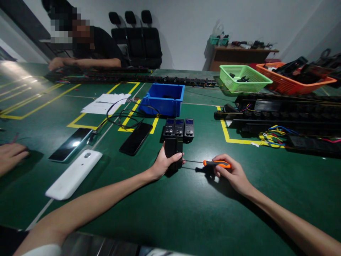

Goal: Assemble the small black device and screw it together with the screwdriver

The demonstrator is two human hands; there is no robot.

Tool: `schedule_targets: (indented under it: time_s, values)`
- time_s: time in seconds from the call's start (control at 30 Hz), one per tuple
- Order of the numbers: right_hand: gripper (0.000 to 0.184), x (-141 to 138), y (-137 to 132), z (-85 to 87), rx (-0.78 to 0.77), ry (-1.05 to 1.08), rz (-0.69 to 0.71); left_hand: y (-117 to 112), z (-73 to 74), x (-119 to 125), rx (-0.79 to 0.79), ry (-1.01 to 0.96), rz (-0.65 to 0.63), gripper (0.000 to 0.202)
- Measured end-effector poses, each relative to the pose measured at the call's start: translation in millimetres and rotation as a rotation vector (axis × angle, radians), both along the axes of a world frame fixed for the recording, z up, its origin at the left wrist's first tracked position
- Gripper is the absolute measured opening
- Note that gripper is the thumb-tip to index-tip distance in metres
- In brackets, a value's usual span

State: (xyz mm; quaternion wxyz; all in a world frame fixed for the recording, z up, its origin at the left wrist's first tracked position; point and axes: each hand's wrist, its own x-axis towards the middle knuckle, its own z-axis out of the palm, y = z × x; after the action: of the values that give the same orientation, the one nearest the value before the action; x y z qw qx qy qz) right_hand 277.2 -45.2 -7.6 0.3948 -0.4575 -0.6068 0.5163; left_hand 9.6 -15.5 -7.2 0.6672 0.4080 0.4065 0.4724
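Observation:
My left hand (163, 161) is closed around a black box-shaped module (170, 147), held upright over the green table (165, 213). From the right, my right hand (231, 172) grips the orange and black handle of a screwdriver (217, 164). Its thin shaft points left, with the tip at or close to the right side of the module; whether it touches I cannot tell. Just behind stand three similar black modules (179, 128) in a row, with small dark screens on their upper parts.
Behind the modules is a blue bin (174, 106). A black phone (136, 139), a phone with a cable (71, 144), a white device (74, 174) and papers (103, 103) lie left. Wired black rails (287, 113), a green basket (245, 80) and an orange basket (295, 80) are right. Another person's hand (12, 156) rests at far left.

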Motion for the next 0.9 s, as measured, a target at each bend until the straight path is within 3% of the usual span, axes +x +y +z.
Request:
schedule_targets:
  time_s: [0.57,0.9]
  values:
    - [0.021,-1.2,-0.9,3.6,-0.025,0.03,0.026,0.5,1.2,-0.4,0.01,0.005,-0.009,0.052]
    - [0.022,1.5,-2.7,-2.9,-0.03,0.066,0.086,1.6,-4.1,0.4,0.062,0.003,0.025,0.05]
